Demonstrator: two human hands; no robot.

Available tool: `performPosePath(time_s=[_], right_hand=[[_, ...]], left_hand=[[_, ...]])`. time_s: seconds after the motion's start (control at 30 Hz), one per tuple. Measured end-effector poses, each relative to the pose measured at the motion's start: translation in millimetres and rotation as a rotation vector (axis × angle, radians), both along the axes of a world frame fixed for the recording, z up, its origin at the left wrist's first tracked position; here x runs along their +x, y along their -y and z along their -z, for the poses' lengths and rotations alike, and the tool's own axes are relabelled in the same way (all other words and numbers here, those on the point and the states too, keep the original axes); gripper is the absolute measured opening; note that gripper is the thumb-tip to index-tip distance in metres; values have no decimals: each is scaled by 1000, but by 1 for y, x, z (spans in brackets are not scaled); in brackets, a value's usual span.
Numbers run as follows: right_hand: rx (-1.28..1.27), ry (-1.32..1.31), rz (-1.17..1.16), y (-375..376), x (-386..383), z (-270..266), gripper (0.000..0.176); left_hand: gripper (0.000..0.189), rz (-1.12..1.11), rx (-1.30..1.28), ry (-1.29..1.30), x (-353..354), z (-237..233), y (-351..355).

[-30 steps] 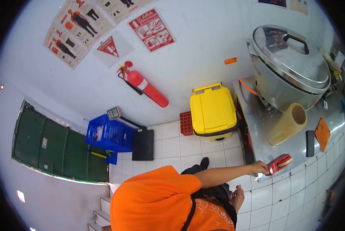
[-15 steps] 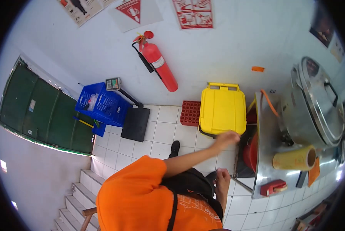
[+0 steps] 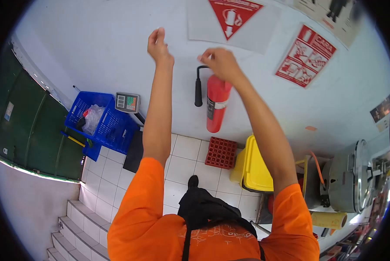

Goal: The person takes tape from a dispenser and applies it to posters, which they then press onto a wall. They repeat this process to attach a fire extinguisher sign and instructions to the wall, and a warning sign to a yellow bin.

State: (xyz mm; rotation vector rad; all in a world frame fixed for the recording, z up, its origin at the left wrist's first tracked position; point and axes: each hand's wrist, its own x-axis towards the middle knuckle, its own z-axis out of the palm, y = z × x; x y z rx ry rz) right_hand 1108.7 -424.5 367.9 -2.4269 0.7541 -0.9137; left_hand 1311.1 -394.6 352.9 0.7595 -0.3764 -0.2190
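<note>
My left hand (image 3: 160,47) is raised in front of the white wall, fingers loosely bent and a little apart, with nothing seen in them. To its right, my right hand (image 3: 221,64) overlaps the top of the red fire extinguisher (image 3: 218,104) in this view. The fingers of my right hand are curled in toward the thumb, and I cannot tell what, if anything, they hold. The extinguisher's black hose and horn (image 3: 198,92) hang at its left side. Its valve and handle are hidden behind my right hand. A sign with a red triangle (image 3: 234,17) is fixed above it.
Below the extinguisher stand a red plastic crate (image 3: 221,152) and a yellow lidded bin (image 3: 256,172). Blue baskets (image 3: 116,130) and a scale display (image 3: 127,102) are on the left, near stairs (image 3: 84,226). A large metal pot (image 3: 347,178) stands on the right.
Both hands have risen from the bin and table area up to the wall by the extinguisher. The view has turned left, and the extinguisher now sits nearer the middle.
</note>
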Motion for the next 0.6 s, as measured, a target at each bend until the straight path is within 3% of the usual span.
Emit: performPosePath(time_s=[0.1, 0.2, 0.33, 0.6], right_hand=[[5, -109, 60, 73, 46, 3, 28], [-43, -193, 132, 93, 62, 10, 28], [-33, -238, 254, 100, 68, 19, 25], [-45, -309, 332, 94, 76, 24, 23]], left_hand=[[25, -55, -11, 138, 49, 5, 60], [21, -48, -7, 213, 60, 13, 88], [20, -205, 86, 295, 52, 13, 92], [15, -202, 98, 291, 46, 17, 89]])
